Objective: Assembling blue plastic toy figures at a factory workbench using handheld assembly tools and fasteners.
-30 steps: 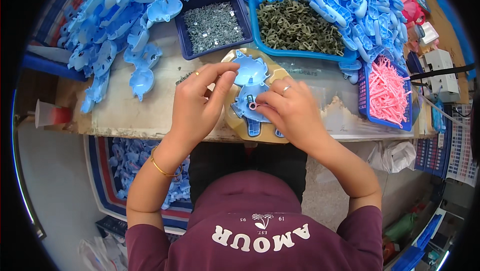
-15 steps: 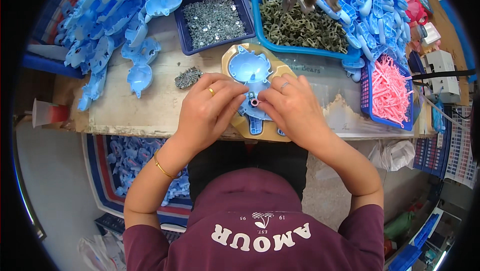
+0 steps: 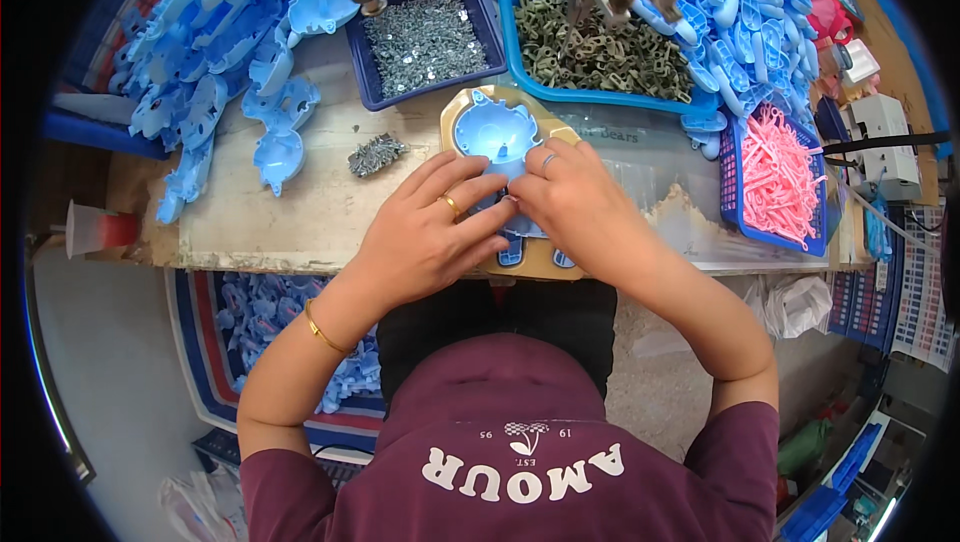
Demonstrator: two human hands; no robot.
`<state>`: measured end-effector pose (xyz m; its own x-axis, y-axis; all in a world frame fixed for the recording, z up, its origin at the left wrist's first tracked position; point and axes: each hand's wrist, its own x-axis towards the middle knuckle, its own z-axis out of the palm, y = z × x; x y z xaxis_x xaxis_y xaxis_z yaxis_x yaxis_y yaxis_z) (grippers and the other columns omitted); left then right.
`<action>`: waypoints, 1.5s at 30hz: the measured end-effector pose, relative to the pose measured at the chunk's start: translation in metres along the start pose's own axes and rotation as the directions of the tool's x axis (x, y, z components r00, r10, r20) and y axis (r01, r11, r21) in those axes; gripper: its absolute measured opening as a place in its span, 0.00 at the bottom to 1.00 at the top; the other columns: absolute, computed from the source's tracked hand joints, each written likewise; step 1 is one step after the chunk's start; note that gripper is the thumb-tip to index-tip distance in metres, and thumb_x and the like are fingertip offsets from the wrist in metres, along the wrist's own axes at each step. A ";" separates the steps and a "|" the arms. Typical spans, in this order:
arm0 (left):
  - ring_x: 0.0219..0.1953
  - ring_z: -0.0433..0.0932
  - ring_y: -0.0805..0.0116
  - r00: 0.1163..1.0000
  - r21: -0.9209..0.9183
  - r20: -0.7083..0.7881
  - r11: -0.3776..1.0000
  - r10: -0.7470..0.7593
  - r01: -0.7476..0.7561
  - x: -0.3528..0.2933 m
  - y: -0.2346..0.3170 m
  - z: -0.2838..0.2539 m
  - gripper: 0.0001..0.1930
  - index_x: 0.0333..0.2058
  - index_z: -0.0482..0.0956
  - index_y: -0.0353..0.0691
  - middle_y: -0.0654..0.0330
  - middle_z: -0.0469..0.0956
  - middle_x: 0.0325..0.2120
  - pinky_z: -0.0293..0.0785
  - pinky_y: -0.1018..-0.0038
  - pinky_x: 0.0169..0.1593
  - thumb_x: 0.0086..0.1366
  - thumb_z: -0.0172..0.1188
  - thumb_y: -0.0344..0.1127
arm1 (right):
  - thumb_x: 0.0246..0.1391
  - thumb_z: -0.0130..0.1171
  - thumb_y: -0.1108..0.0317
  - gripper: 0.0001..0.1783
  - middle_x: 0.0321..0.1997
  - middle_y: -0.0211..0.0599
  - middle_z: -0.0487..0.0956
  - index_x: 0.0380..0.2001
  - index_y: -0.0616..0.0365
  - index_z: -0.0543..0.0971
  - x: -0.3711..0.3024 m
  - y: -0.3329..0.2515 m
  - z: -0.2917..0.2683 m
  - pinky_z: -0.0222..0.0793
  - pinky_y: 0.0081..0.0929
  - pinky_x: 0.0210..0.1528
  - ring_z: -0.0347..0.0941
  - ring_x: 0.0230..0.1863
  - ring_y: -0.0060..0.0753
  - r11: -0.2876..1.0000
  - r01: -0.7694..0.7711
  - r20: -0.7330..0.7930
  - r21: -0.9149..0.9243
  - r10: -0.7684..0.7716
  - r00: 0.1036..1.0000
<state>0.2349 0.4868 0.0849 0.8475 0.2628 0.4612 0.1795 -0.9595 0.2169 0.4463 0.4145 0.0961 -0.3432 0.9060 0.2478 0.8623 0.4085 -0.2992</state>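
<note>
1. Blue plastic shell – a rounded moulded part with small ears – lies hollow side up in a tan jig at the near edge of the bench, about midway along it.

2. Left hand rests flat across the lower half of the shell, its fingers stretched toward the middle; a gold ring sits on one finger and a thin gold bangle circles the wrist. Its grip is loose and spread, pressing down rather than clamped around anything.

3. Right hand lies just beside the left, fingertips meeting it over the shell's centre; it wears a silvery ring. Fingers are drawn together at the tips – whether they pinch some small piece cannot be told.

4. Just left of the jig, a little heap of grey screws lies loose on the bench.

5. Behind the shell, toward the far edge, stand a dark blue tray of silvery screws and, to its right, a lighter blue tray of olive-green small parts.

6. Near the right edge, a blue basket holds pink plastic pieces.

7. Heaps of blue shells fill the far left corner, and more are piled along the far right.

8. A clear cup with a red base lies on its side at the near left corner.
</note>
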 end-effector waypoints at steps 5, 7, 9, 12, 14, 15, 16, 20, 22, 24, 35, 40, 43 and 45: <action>0.58 0.72 0.53 0.996 -0.027 0.041 0.996 -0.079 0.081 -0.004 0.010 0.005 0.17 0.44 0.80 0.45 0.56 0.75 0.50 0.69 0.55 0.64 0.59 0.68 0.44 | 0.51 0.66 0.69 0.08 0.36 0.38 0.76 0.35 0.59 0.82 0.005 0.010 -0.005 0.67 0.41 0.49 0.73 0.44 0.46 0.993 0.019 0.037 0.113 -0.024 0.999; 0.58 0.72 0.53 0.993 -0.029 0.045 0.993 -0.112 0.113 -0.003 0.014 0.008 0.17 0.43 0.80 0.45 0.55 0.75 0.50 0.69 0.55 0.64 0.59 0.68 0.45 | 0.51 0.66 0.69 0.09 0.36 0.38 0.76 0.35 0.59 0.82 0.005 0.011 -0.005 0.67 0.41 0.50 0.73 0.44 0.46 0.988 0.024 0.046 0.154 -0.031 0.998; 0.57 0.73 0.52 0.993 0.011 0.010 0.993 -0.119 0.119 -0.003 0.015 0.010 0.15 0.41 0.80 0.46 0.55 0.75 0.48 0.68 0.53 0.64 0.59 0.68 0.46 | 0.52 0.66 0.68 0.08 0.36 0.38 0.76 0.34 0.58 0.82 0.004 0.012 -0.003 0.67 0.41 0.49 0.73 0.44 0.45 0.989 0.057 0.002 0.135 -0.058 0.998; 0.56 0.74 0.52 0.991 0.026 -0.020 0.991 -0.130 0.131 0.000 0.015 0.012 0.15 0.39 0.80 0.47 0.56 0.76 0.48 0.68 0.52 0.64 0.59 0.68 0.47 | 0.53 0.65 0.68 0.07 0.36 0.38 0.76 0.34 0.57 0.82 0.003 0.011 -0.004 0.66 0.41 0.48 0.73 0.45 0.44 0.994 0.068 0.006 0.089 -0.068 0.998; 0.56 0.74 0.52 0.992 0.043 -0.010 0.991 -0.126 0.127 0.004 0.015 0.009 0.15 0.39 0.80 0.47 0.56 0.76 0.47 0.68 0.51 0.64 0.59 0.68 0.48 | 0.53 0.65 0.68 0.06 0.36 0.37 0.76 0.33 0.57 0.82 0.006 0.012 -0.007 0.66 0.41 0.48 0.73 0.46 0.43 0.994 0.064 0.024 0.084 -0.066 0.998; 0.55 0.74 0.52 0.992 0.063 -0.005 0.990 -0.125 0.125 0.005 0.016 0.008 0.15 0.38 0.80 0.47 0.57 0.77 0.46 0.68 0.51 0.64 0.59 0.68 0.49 | 0.53 0.64 0.68 0.05 0.36 0.37 0.76 0.32 0.57 0.81 0.008 0.012 -0.008 0.66 0.40 0.48 0.73 0.47 0.42 0.995 0.067 0.042 0.077 -0.071 0.997; 0.55 0.74 0.52 0.993 0.063 -0.004 0.991 -0.121 0.121 0.006 0.017 0.007 0.15 0.38 0.80 0.47 0.57 0.77 0.46 0.68 0.51 0.64 0.59 0.68 0.49 | 0.53 0.64 0.68 0.05 0.36 0.37 0.76 0.32 0.57 0.81 0.007 0.011 -0.007 0.66 0.40 0.48 0.73 0.47 0.42 0.995 0.064 0.040 0.076 -0.067 0.997; 0.55 0.74 0.53 0.993 0.078 0.010 0.990 -0.118 0.117 0.003 0.018 0.009 0.16 0.37 0.80 0.47 0.57 0.77 0.43 0.66 0.52 0.66 0.59 0.68 0.51 | 0.52 0.63 0.68 0.05 0.36 0.36 0.76 0.31 0.57 0.81 0.002 0.006 0.001 0.66 0.40 0.47 0.73 0.47 0.41 0.996 0.087 0.000 -0.030 -0.087 0.996; 0.55 0.74 0.53 0.994 0.071 0.011 0.992 -0.106 0.105 0.003 0.018 0.009 0.17 0.37 0.80 0.47 0.57 0.77 0.43 0.66 0.52 0.67 0.59 0.67 0.52 | 0.52 0.63 0.68 0.05 0.36 0.35 0.76 0.30 0.57 0.80 0.001 0.007 0.002 0.66 0.40 0.47 0.73 0.46 0.41 0.995 0.087 -0.027 -0.046 -0.089 0.996; 0.56 0.74 0.53 0.995 0.123 0.032 0.989 -0.092 0.088 0.005 0.017 0.010 0.18 0.36 0.80 0.46 0.56 0.77 0.43 0.65 0.52 0.68 0.59 0.67 0.53 | 0.52 0.63 0.68 0.05 0.37 0.36 0.76 0.31 0.57 0.81 0.002 0.011 0.003 0.66 0.40 0.47 0.73 0.46 0.41 0.995 0.098 -0.030 -0.011 -0.099 0.995; 0.58 0.72 0.52 0.993 0.074 0.052 0.992 -0.103 0.099 -0.001 0.016 0.013 0.21 0.42 0.78 0.43 0.55 0.75 0.47 0.66 0.53 0.66 0.57 0.69 0.51 | 0.49 0.69 0.69 0.09 0.36 0.38 0.75 0.34 0.57 0.82 -0.026 0.014 -0.020 0.69 0.41 0.44 0.73 0.43 0.44 0.988 -0.072 -0.089 0.140 0.085 0.992; 0.58 0.72 0.50 0.992 0.061 0.049 0.991 -0.120 0.117 -0.001 0.017 0.013 0.24 0.46 0.82 0.39 0.56 0.76 0.47 0.71 0.58 0.61 0.54 0.71 0.47 | 0.48 0.68 0.72 0.08 0.35 0.39 0.76 0.33 0.58 0.81 -0.037 0.010 -0.018 0.71 0.40 0.41 0.74 0.41 0.45 0.969 -0.185 -0.104 0.166 0.204 0.973; 0.58 0.71 0.51 0.992 0.058 0.053 0.992 -0.118 0.115 0.001 0.017 0.013 0.24 0.46 0.82 0.39 0.56 0.76 0.47 0.71 0.58 0.61 0.54 0.71 0.46 | 0.48 0.69 0.71 0.07 0.34 0.37 0.76 0.30 0.58 0.82 -0.038 0.007 -0.017 0.70 0.40 0.41 0.74 0.41 0.44 0.962 -0.241 -0.140 0.127 0.258 0.956; 0.58 0.72 0.50 0.992 0.044 0.053 0.992 -0.117 0.115 0.002 0.018 0.012 0.24 0.46 0.82 0.38 0.56 0.76 0.47 0.71 0.58 0.61 0.54 0.71 0.45 | 0.47 0.70 0.70 0.06 0.33 0.35 0.76 0.28 0.57 0.83 -0.038 0.005 -0.019 0.68 0.40 0.42 0.75 0.41 0.42 0.960 -0.267 -0.142 0.079 0.276 0.951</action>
<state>0.2458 0.4691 0.0793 0.8459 0.3674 0.3866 0.2973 -0.9266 0.2302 0.4709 0.3806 0.1023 -0.0351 0.9582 0.2838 0.8905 0.1589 -0.4263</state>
